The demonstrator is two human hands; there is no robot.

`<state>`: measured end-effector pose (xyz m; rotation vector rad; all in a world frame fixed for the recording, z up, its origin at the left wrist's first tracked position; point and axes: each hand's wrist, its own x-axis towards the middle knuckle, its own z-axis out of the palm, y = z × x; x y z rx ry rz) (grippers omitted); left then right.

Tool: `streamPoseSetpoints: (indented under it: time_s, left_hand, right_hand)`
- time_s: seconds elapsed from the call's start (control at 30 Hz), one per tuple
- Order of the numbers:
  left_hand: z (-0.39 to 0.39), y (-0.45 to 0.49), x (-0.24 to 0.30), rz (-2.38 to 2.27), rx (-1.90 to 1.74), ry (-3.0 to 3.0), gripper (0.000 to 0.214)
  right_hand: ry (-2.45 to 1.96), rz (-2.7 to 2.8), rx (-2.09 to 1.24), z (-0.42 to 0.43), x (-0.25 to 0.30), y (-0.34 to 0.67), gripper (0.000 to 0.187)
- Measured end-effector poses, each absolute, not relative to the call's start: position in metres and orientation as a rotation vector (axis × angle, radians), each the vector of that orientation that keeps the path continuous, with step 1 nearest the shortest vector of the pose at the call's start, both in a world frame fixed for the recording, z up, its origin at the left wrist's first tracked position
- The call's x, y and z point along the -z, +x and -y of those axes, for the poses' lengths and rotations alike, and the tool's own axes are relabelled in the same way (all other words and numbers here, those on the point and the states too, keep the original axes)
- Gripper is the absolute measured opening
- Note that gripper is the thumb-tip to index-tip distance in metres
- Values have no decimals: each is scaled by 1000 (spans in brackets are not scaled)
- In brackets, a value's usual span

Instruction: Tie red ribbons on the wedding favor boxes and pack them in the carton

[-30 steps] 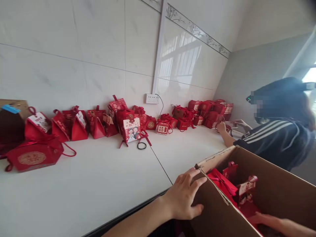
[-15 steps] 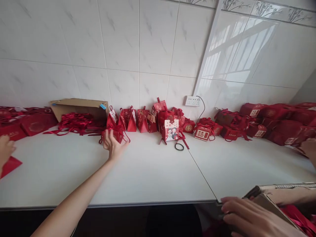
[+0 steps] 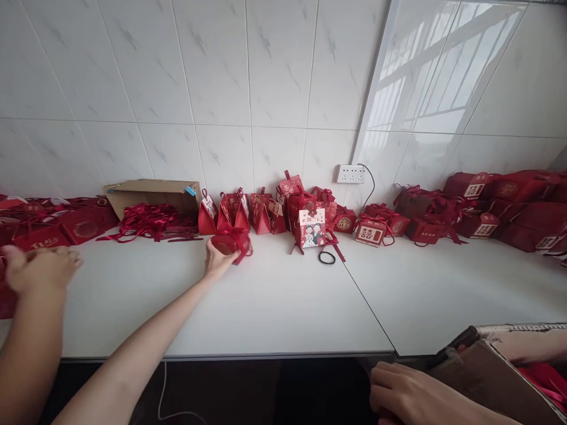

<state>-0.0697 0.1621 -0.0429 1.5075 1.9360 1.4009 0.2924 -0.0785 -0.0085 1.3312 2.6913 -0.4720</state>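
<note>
My left hand (image 3: pixel 217 260) is closed on a small red gift box (image 3: pixel 233 242) with a red ribbon bow on top. It grips the box from the left side, over the white table. My right hand (image 3: pixel 398 389) is low at the right, below the table's front edge, with its fingers curled together. Whether anything is in those fingers is hidden. Beside it stands a worn open cardboard box (image 3: pixel 491 372) with shiny red ribbon (image 3: pixel 544 383) inside. Behind my left hand stand several red triangular gift boxes (image 3: pixel 263 215).
A tipped cardboard box (image 3: pixel 153 188) spills red ribbons (image 3: pixel 148 221) at the back. Another person's hand (image 3: pixel 42 271) reaches in at the left near red boxes (image 3: pixel 88 223). More red boxes (image 3: pixel 531 221) are piled at the right. A black hair tie (image 3: pixel 326 258) lies mid-table, below a power strip (image 3: pixel 351 174).
My left hand has moved right with the gift box and now wraps its side. My right hand has shifted slightly left and down. The other person's hand at the left reaches farther in.
</note>
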Motion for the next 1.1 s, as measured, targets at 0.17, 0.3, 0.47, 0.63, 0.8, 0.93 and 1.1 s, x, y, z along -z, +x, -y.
streamPoseSetpoints:
  time_s: [0.17,0.3,0.47,0.63,0.8,0.93,1.1]
  left_hand:
    - [-104,-9,64,-1478,-1228,1775,95]
    - [-55,38,60,-1343,-1002,1916,99]
    - [-14,55,40,-1327,-615,2200,86]
    - [-23,42,-3,-1388,-513,2445,41]
    - [-80,63,-25,-1286,-617,2157,47]
    - [-102,92,-16,-1179,-541,2055,49]
    - [-103,110,-3,-1153,-745,2039,36]
  right_hand:
    - [1344,-2667,522,69,-2,290,14]
    - [1547,-2618,673,44,-19,284,32]
    - [2126,-2482,1045,-2,-33,284,55]
    - [2419,-2399,1304,-27,-24,291,53]
    - [2515,-2241,1579,-33,-21,290,47]
    - [2483,-2286,1650,-34,-18,289,37]
    - [2433,-2289,1791,-32,-16,295,31]
